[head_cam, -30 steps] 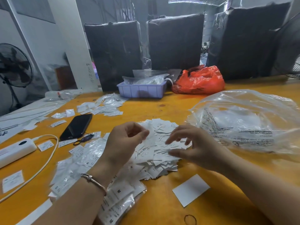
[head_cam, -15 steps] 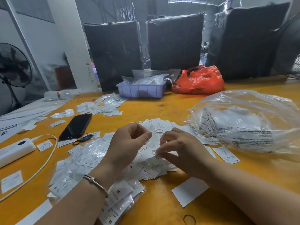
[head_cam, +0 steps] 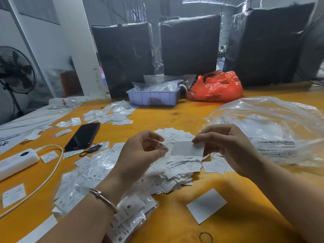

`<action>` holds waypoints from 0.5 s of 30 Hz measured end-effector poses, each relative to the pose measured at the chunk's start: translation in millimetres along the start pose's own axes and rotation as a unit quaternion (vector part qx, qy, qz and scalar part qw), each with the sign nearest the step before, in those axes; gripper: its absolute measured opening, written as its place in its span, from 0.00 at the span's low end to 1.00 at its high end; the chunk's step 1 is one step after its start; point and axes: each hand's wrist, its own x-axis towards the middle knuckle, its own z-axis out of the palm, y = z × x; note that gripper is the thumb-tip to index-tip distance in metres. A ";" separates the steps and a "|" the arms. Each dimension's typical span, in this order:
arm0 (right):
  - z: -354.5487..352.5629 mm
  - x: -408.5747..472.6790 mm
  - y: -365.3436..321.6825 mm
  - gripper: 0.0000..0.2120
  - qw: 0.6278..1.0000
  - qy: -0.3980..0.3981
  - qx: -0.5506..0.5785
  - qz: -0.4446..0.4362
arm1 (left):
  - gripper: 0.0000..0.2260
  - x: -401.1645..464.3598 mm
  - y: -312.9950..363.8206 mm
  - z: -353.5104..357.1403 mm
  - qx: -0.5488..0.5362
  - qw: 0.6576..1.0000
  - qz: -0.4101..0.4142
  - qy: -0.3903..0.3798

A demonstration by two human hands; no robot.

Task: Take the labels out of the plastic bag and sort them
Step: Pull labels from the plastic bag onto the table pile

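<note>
White paper is what I see held between both hands: my right hand (head_cam: 226,148) pinches a label (head_cam: 186,149) at its top right corner; my left hand (head_cam: 142,151) pinches a small clear sleeve (head_cam: 160,143) at the label's left end, both raised above the pile of labels (head_cam: 177,171) on the yellow surface (head_cam: 175,216); a big clear plastic bag (head_cam: 273,127) lies just right; a black phone (head_cam: 82,136) lies left; a lilac tray (head_cam: 153,98) and red bag (head_cam: 216,86) sit far.
</note>
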 end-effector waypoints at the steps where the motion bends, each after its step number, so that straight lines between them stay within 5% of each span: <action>1: -0.7 -0.3 0.8 0.03 1.000 0.009 -0.009 -0.012 | 0.11 -0.5 0.3 0.4 0.001 1.000 0.002 -0.006; 7: 0.8 -1.1 0.9 0.17 0.999 0.039 -0.007 -0.015 | 0.07 -1.5 2.0 1.1 0.003 1.000 0.018 0.000; 15: 1.3 -2.8 -6.7 0.20 0.998 0.046 0.020 -0.034 | 0.07 -2.9 4.1 3.5 -0.006 0.999 0.031 -0.016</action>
